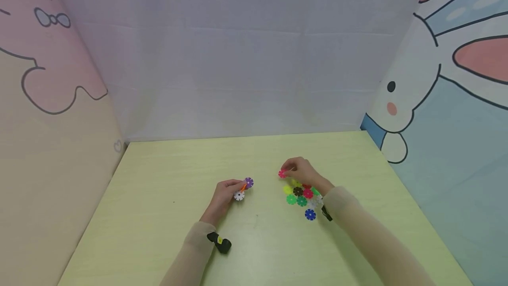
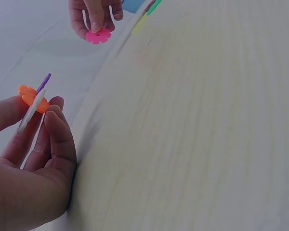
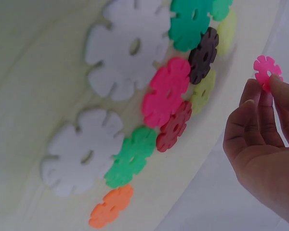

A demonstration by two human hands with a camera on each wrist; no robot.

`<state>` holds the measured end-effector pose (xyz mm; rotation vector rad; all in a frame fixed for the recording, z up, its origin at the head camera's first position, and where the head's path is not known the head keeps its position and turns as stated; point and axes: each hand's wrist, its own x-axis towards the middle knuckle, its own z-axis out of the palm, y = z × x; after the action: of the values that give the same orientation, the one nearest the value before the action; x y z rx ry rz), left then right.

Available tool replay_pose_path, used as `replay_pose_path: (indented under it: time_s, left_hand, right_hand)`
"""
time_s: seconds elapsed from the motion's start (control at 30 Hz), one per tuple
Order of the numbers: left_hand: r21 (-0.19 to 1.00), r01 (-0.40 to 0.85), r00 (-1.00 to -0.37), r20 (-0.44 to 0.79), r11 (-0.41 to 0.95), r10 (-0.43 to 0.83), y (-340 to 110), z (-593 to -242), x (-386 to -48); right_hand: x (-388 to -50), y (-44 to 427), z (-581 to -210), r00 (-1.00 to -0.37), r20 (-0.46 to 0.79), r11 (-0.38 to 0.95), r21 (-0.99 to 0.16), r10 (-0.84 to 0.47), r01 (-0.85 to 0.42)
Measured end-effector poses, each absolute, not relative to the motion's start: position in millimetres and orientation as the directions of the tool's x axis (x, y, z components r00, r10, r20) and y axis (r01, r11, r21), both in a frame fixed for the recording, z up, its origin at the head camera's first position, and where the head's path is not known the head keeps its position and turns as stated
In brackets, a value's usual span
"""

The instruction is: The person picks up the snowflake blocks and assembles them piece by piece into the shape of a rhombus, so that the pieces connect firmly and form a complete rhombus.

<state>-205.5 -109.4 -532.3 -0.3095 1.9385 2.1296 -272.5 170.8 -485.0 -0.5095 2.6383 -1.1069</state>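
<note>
My left hand [image 1: 223, 197] pinches an orange notched disc [image 2: 30, 99] between thumb and fingers. A purple disc [image 1: 248, 182] and a white disc [image 1: 239, 196] are joined to the orange one. My right hand [image 1: 303, 171] holds a pink notched disc [image 3: 266, 71] by its edge between thumb and fingertips, above the far side of the loose discs. The two hands are apart, with the pink disc to the right of the joined ones.
Loose notched discs lie right of centre on the table [image 1: 158, 215], among them a dark blue one [image 1: 310, 214], a brown one [image 1: 298, 191] and an orange one [image 3: 111, 206]. A pale cloth wall [image 1: 246, 78] stands behind the table.
</note>
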Motion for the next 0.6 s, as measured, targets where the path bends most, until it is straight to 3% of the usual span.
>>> replay_pose_path:
  time_s: [0.6]
  left_hand:
    - [0.946,-0.311,-0.950,-0.309,-0.085,0.043,-109.9,-536.4,-207.0]
  right_hand:
    - [-272.4,143.1,-482.1,-0.897,-0.057,0.622,-0.740,-0.439,-0.257]
